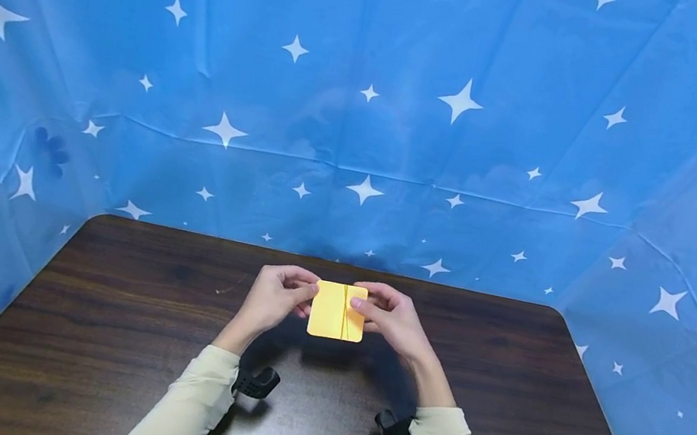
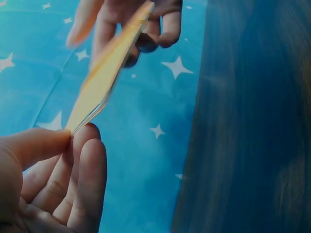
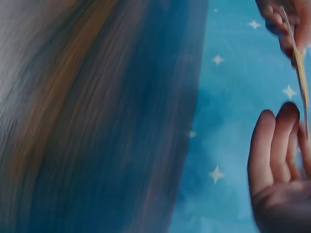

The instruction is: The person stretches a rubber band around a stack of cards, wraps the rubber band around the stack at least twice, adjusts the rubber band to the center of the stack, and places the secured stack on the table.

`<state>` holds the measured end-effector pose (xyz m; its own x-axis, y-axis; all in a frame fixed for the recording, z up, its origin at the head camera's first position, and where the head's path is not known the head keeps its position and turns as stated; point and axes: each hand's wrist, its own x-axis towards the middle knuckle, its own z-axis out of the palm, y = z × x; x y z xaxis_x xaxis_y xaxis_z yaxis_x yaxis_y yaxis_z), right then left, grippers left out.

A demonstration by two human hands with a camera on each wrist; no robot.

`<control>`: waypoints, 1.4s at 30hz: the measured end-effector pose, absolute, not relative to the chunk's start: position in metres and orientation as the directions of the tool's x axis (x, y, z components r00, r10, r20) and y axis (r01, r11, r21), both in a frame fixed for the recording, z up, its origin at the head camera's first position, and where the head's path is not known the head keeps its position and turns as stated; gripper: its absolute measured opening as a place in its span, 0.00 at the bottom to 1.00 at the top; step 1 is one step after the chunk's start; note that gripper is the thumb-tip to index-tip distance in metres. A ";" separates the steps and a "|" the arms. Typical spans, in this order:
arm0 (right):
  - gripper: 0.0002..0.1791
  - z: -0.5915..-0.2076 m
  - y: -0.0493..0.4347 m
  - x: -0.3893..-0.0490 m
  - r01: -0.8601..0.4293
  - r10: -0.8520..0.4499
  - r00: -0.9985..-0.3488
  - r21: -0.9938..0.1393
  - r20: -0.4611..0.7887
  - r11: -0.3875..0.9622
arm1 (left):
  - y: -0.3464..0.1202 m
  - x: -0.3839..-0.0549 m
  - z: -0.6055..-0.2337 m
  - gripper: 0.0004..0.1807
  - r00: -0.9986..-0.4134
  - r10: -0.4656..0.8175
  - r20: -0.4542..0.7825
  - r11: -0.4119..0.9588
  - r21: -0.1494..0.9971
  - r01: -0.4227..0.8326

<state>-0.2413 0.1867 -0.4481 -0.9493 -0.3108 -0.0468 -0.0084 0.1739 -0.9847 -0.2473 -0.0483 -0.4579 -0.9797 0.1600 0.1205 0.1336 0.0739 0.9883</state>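
Observation:
A small yellow square card [image 1: 327, 311] with rounded corners is held up above the table. A thin dark band [image 1: 343, 316] runs down its face, right of the middle, its strands slightly spread. My left hand [image 1: 274, 301] pinches the card's left edge between thumb and fingers. My right hand [image 1: 399, 323] is at the other edge, its thumb in front of the face near the band. The left wrist view shows that right thumb [image 2: 82, 24] apart from the card [image 2: 99, 82], with fingers behind it. In the right wrist view the right fingers [image 3: 265, 150] are fairly straight.
A dark wood-grain table [image 1: 131, 335] lies under both hands. Blue cloth [image 1: 337, 117] with white stars hangs behind it and at both sides. Each wrist wears a black strap-like mount, left [image 1: 256, 382] and right [image 1: 392, 427].

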 end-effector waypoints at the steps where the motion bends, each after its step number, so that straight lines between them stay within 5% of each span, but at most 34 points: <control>1: 0.26 -0.452 0.191 -0.243 -0.039 -0.350 -0.936 -0.985 -0.023 0.169 | -0.050 -0.250 -0.462 0.10 -0.983 0.143 0.118 0.068 0.989 0.129; 7: 0.47 -0.453 0.201 -0.243 -0.139 -0.547 -0.837 -0.975 0.022 0.173 | -0.051 -0.252 -0.459 0.09 -0.989 0.113 0.093 0.077 0.992 0.102; 12: 0.55 -0.452 0.202 -0.243 -0.178 -0.604 -0.796 -0.965 0.026 0.193 | -0.050 -0.253 -0.461 0.09 -0.990 0.110 0.085 0.080 0.992 0.094; 26: 0.52 -0.453 0.183 -0.240 -0.309 -0.513 -0.855 -0.871 0.079 0.382 | -0.047 -0.251 -0.457 0.09 -0.984 0.169 0.053 0.094 0.993 0.069; 42: 0.52 -0.456 0.187 -0.239 -0.306 -0.535 -0.841 -0.889 0.085 0.339 | -0.052 -0.252 -0.457 0.09 -0.985 0.167 0.050 0.085 0.994 0.065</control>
